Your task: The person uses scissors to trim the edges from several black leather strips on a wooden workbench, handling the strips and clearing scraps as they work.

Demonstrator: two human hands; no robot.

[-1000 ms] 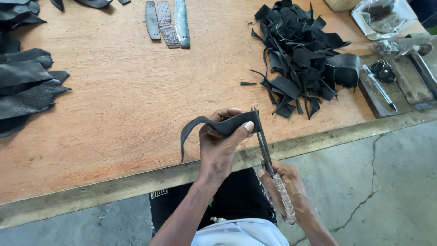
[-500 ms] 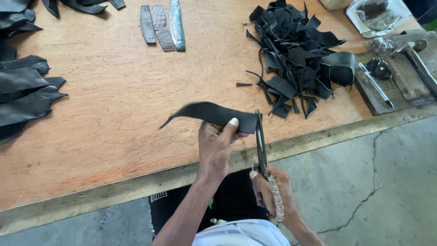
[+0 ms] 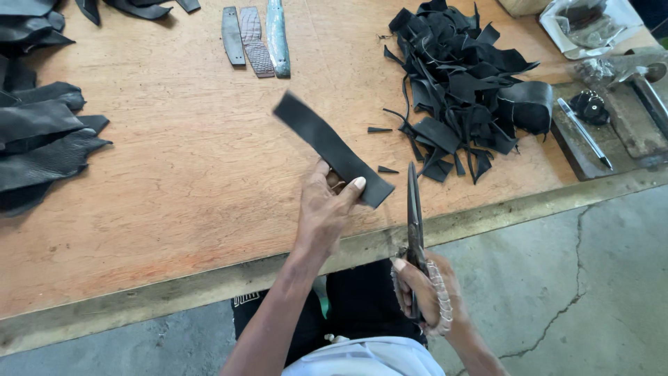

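Fingers of our left hand (image 3: 323, 209) pinch the lower end of a black leather strip (image 3: 332, 150), thumb on top, and the strip slants up and away to the left, lifted clear above the bench (image 3: 174, 188) near its front edge. Just to the right, our right hand (image 3: 424, 292) is clenched around the wrapped handles of a pair of long dark shears (image 3: 415, 223), whose blades are closed and point straight up past the bench's front edge, close beside the strip's held end without touching it. We see a few small black offcuts (image 3: 387, 169) on the wood just beyond the blades, and behind them, toward the right end of the bench, a loose pile of black leather scraps (image 3: 463, 83). At the far right corner sit a dark metal block (image 3: 574, 143) with a slim pen-like tool (image 3: 584, 132) across it and a hammer (image 3: 643, 80) beside it. Along the far edge lie three narrow finished strips (image 3: 254, 38), one dark, one textured brown, one bluish. Larger black leather pieces (image 3: 42, 136) are stacked at the left end of the bench. Below the front edge runs cracked concrete floor (image 3: 577, 278).
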